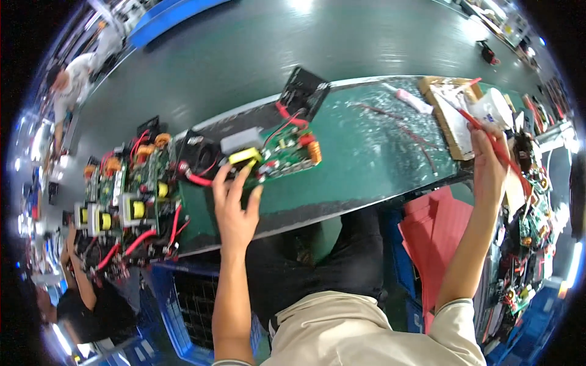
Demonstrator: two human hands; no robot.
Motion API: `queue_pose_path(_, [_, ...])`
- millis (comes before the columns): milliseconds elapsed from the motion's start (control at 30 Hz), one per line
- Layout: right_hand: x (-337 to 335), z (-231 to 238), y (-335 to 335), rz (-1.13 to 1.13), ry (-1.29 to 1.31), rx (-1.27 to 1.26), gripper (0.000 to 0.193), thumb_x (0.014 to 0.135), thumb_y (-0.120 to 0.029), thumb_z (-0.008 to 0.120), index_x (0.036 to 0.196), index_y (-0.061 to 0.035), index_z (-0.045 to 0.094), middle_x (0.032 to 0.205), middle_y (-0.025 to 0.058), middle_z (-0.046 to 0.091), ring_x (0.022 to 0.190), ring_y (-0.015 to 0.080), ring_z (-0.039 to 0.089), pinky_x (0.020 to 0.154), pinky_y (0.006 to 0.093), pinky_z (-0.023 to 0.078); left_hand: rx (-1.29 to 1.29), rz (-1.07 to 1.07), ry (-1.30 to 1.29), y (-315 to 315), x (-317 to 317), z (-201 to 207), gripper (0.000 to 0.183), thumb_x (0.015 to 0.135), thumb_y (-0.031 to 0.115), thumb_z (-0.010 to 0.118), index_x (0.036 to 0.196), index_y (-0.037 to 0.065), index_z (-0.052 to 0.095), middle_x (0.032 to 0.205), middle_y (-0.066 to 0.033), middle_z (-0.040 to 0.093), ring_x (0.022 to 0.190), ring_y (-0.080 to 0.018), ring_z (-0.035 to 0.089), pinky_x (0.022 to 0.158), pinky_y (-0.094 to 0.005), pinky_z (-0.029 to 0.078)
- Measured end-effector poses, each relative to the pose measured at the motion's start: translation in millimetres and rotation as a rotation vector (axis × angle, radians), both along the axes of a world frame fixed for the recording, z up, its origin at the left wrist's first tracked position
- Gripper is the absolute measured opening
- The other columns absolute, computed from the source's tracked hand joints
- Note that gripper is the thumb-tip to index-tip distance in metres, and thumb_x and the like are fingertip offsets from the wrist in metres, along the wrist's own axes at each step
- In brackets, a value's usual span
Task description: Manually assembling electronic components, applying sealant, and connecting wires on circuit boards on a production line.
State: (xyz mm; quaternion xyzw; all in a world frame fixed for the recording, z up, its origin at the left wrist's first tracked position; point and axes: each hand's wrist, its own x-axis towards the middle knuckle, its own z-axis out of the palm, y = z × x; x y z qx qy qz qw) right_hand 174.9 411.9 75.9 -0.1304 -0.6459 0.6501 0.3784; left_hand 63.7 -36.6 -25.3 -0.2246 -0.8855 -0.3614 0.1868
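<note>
My left hand (235, 213) is at the near edge of a green circuit board (288, 160). Its first fingers reach a yellow-wrapped transformer (245, 155), with the thumb apart from them. Beside the transformer lies a grey block (242, 140). Red wires (292, 117) run from the board to a black plate (305, 90) at its far side. Over on the right, my right hand (486, 158) grips a thin red stick-like tool (500, 149), tilted with its upper end toward a cardboard tray (453, 137) smeared with white. I cannot make out what kind of tool it is.
Several boards with yellow transformers (139, 209) crowd the left; more boards (530, 226) are at far right. A white tube (412, 100) and dark red wires (400, 125) lie on the green bench (360, 174). Pink sheets (434, 226) and a blue crate (174, 323) sit below. Another person (76, 79) is far left.
</note>
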Motion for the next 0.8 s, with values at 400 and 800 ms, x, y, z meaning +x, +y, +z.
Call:
queue_pose_path(400, [-18.6,11.4,-197.9,0.454,-0.377,0.645,0.016,0.089,-0.001,0.066,0.104,0.0038,0.067,0.095,0.0077,0.067,0.088,0.0108,0.064,0.076,0.0235,0.05,-0.201,-0.043,0.023,-4.9,5.0,0.1,0.077,0.082,0.029,0.076,0.149,0.011,0.041,0.16,-0.016,0.025,0.132,-0.0396,0.044,0.106,-0.0466,0.039])
queue_pose_path(800, [-34.6,10.0,-212.3,0.5,-0.359,0.715,0.016,0.085,0.006,0.063,0.1,0.0033,0.068,0.098,0.0094,0.068,0.089,0.0158,0.067,0.081,0.028,0.053,-0.135,-0.051,0.007,-6.9,1.9,-6.3,0.085,0.081,0.027,0.077,0.152,0.009,0.033,0.16,-0.0132,0.028,0.132,-0.0389,0.044,0.107,-0.0466,0.039])
